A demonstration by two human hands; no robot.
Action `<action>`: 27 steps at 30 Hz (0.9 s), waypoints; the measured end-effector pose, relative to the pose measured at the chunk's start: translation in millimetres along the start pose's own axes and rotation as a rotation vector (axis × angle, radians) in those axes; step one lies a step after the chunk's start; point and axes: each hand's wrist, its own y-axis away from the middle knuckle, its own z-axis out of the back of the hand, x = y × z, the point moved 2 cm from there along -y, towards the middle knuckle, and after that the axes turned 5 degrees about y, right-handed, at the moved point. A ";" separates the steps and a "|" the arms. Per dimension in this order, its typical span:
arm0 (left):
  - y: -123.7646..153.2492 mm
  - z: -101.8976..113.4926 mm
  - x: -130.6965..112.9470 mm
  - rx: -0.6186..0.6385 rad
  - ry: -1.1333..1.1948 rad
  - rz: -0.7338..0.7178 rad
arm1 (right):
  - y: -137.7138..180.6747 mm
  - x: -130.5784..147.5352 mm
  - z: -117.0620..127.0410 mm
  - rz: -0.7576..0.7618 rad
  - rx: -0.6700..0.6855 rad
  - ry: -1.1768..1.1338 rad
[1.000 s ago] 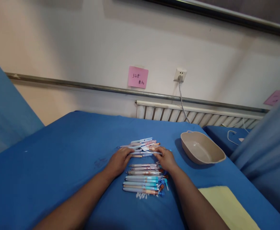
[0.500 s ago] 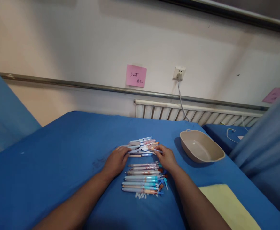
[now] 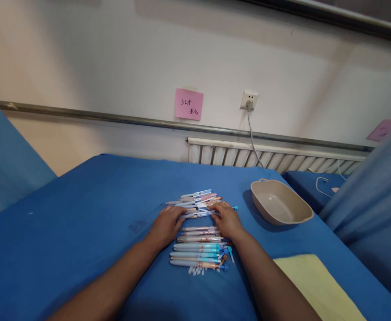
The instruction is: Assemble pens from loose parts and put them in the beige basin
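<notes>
While both hands were already by the pens a second ago, very little has changed since then; the left hand (image 3: pixel 165 225) still lies flat on the blue sheet (image 3: pixel 81 214) with its fingers straight and close together, the tips touching the left ends of the loose pens (image 3: pixel 198 199); the right hand (image 3: pixel 228 220) has slid a tiny bit nearer to that heap, and its fingers, also stretched out and not curled round anything, press on the right ends; so a few pens lie squeezed between the two sets of fingertips; the neat row of pens (image 3: pixel 197 254) sits closer to the person, between the two wrists, side by side, just as it did before; the tan bowl (image 3: pixel 277 206) stands to the right of the right hand, near it but not touching, in the same spot as before; only its own smooth bottom shows inside it, and all the pens are out on the sheet; a yellow cloth (image 3: pixel 316 285) lies by the right arm.
</notes>
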 end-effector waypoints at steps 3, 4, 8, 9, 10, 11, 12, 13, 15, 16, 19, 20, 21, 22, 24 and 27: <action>0.9 1.0 -4.2 -0.007 -0.011 -0.027 | 3.4 10.3 4.7 0.034 0.005 0.017; 1.3 1.9 -5.3 -0.005 -0.009 -0.023 | 4.9 14.1 5.1 0.050 0.034 0.010; 3.5 3.2 -9.5 0.032 0.030 0.011 | 10.3 26.2 3.2 0.102 0.204 0.002; 4.0 2.7 -10.3 0.045 0.044 0.014 | 11.2 28.2 3.1 0.112 0.234 0.009; 4.5 2.0 -11.0 0.058 0.055 0.016 | 11.9 29.9 3.3 0.121 0.257 0.018; 4.9 1.3 -11.3 0.067 0.064 0.017 | 12.4 31.2 3.9 0.127 0.276 0.027; 5.2 0.5 -11.4 0.074 0.069 0.017 | 12.7 32.2 4.6 0.133 0.293 0.036; 5.4 -0.1 -11.1 0.074 0.072 0.020 | 13.0 33.0 5.4 0.140 0.309 0.044; 5.7 -0.7 -10.0 0.069 0.073 0.028 | 13.1 33.8 7.0 0.150 0.323 0.051; 5.9 -0.8 -9.6 0.066 0.076 0.029 | 13.0 33.9 7.6 0.152 0.322 0.048; 6.1 0.2 -9.4 0.049 0.100 0.014 | 12.5 33.3 8.1 0.130 0.310 0.029; 6.1 0.7 -9.7 0.040 0.111 0.005 | 12.3 32.9 7.8 0.117 0.310 0.020; 6.1 1.2 -10.1 0.030 0.123 -0.002 | 12.2 32.6 7.3 0.106 0.315 0.010; 6.1 1.5 -10.3 0.022 0.134 -0.009 | 12.2 32.4 6.8 0.097 0.322 -0.001; 5.9 1.4 -10.5 0.020 0.150 -0.018 | 12.5 32.4 6.0 0.095 0.338 -0.023; 5.5 0.5 -10.1 0.031 0.159 -0.026 | 13.4 33.2 5.8 0.132 0.343 -0.016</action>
